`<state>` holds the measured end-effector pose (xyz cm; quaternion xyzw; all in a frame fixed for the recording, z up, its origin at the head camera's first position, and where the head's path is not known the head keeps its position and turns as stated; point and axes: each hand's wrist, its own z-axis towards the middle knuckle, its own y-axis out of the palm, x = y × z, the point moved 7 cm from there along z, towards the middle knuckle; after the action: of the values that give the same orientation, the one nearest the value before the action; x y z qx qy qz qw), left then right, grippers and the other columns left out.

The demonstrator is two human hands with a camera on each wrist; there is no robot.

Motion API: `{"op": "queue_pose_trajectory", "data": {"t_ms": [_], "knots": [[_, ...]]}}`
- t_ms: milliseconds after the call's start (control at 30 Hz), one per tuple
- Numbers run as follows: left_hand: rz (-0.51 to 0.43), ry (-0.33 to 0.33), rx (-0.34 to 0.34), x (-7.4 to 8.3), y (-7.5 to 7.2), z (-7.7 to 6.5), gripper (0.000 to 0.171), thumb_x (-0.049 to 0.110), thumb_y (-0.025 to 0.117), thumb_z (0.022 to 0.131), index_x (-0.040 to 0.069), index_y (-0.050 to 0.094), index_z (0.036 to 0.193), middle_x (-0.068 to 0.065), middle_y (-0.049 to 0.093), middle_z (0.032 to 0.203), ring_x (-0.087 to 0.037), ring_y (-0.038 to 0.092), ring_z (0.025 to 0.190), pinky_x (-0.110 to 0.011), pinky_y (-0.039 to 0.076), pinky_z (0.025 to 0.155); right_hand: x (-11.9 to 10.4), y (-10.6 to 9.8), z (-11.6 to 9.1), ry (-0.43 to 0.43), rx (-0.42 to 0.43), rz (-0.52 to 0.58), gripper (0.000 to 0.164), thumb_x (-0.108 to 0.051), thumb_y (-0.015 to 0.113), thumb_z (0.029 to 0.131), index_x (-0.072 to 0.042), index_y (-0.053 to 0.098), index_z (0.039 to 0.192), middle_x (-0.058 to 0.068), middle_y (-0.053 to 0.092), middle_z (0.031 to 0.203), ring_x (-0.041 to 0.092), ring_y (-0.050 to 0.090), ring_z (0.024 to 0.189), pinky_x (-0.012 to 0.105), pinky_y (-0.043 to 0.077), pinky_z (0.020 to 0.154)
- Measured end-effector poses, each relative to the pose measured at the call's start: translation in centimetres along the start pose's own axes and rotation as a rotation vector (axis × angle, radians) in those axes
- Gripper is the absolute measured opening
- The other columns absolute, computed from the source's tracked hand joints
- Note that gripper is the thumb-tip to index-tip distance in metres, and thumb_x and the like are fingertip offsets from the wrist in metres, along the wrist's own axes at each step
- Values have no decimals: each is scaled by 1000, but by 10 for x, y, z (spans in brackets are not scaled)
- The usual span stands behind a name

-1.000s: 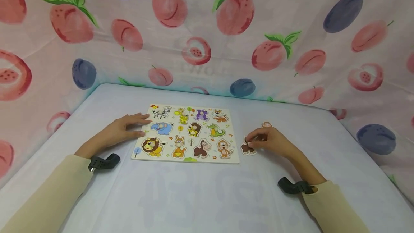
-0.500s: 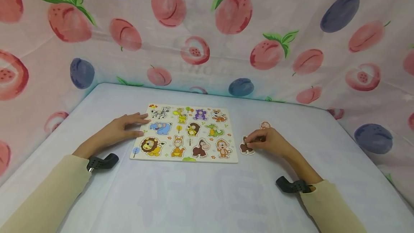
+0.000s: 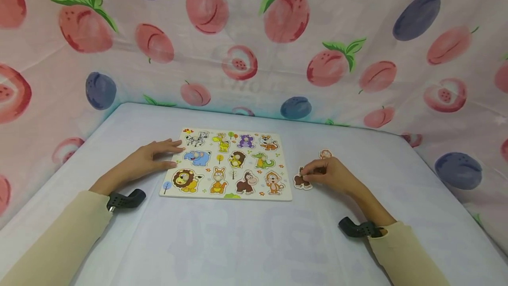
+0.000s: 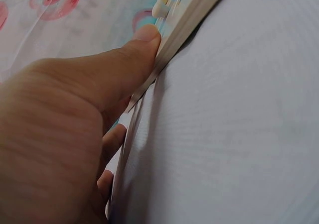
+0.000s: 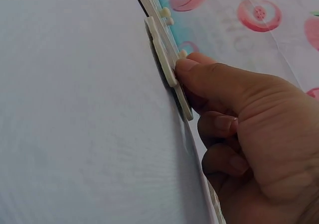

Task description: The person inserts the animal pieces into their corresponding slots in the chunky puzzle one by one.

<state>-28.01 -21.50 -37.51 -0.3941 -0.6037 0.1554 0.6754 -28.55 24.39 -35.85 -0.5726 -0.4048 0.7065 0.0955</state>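
A wooden animal puzzle board (image 3: 286, 192) lies flat on the table, with several knobbed animal pieces on it. My left hand (image 3: 147, 161) rests at its left side, thumb and loosely bent fingers along the edge. In the left wrist view the thumb (image 4: 137, 52) touches the board's rim near a knob. Just right of the board, my right hand (image 3: 331, 175) pinches a brown gorilla puzzle piece (image 3: 302, 183) by its top with thumb and finger. The right wrist view shows that piece edge-on (image 5: 162, 57), close over the white cloth. A monkey puzzle piece (image 3: 325, 153) lies behind the right hand, partly hidden.
White cloth (image 3: 238, 242) covers the table. A fruit-print curtain (image 3: 254, 87) stands along the back and both sides. Each wrist wears a black camera mount, the left one (image 3: 127, 199) and the right one (image 3: 359, 227), close over the cloth.
The whole head view has shifted slightly. Both hands stay where they were, the right still at the gorilla piece and the left at the board's edge.
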Motion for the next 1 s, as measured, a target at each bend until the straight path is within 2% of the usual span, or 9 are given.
{"op": "queue_pose_trajectory", "data": {"t_ms": [267, 533, 667, 767, 833, 1000], "knots": [[-4, -7, -1, -1, 0, 0, 54, 47, 67, 86, 25, 57, 135, 0, 32, 153, -32, 13, 144, -66, 8, 108, -3, -4, 1, 6, 31, -5, 9, -25, 78, 81, -24, 76, 90, -4, 70, 98, 17, 62, 89, 26, 52, 66], [-2, -10, -6, -2, 1, -2, 54, 49, 65, 87, 26, 56, 135, 0, 32, 154, -33, 12, 144, -66, 7, 108, -6, -4, 4, -6, 50, 9, 11, -31, 78, 80, -25, 76, 90, -6, 70, 96, 18, 55, 83, 25, 46, 61], [-13, 14, -6, -1, 1, 0, 54, 45, 67, 87, 23, 57, 135, -2, 32, 154, -34, 13, 144, -65, 8, 109, -9, -5, 6, -49, 61, 2, 11, -27, 78, 81, -23, 77, 91, -5, 71, 95, 17, 56, 82, 28, 39, 71], [-7, 23, -7, -1, 1, 1, 55, 46, 67, 87, 22, 56, 136, -4, 31, 154, -34, 13, 144, -64, 8, 109, -14, -5, 7, -66, 68, -14, 10, -26, 78, 81, -23, 77, 91, -6, 72, 94, 16, 55, 80, 31, 32, 74], [-4, 21, -11, -2, 1, 1, 55, 46, 67, 87, 23, 56, 136, -2, 31, 154, -33, 13, 144, -64, 9, 109, -17, -4, 9, -56, 59, -12, 9, -25, 78, 81, -23, 77, 90, -6, 71, 94, 16, 57, 76, 29, 36, 73], [7, 12, -11, -2, 1, 2, 55, 47, 67, 86, 25, 56, 136, 1, 32, 153, -31, 14, 144, -63, 9, 109, -27, -1, 13, -6, 17, 39, 10, -27, 78, 81, -23, 77, 90, -3, 71, 97, 20, 61, 79, 26, 50, 64]]}}
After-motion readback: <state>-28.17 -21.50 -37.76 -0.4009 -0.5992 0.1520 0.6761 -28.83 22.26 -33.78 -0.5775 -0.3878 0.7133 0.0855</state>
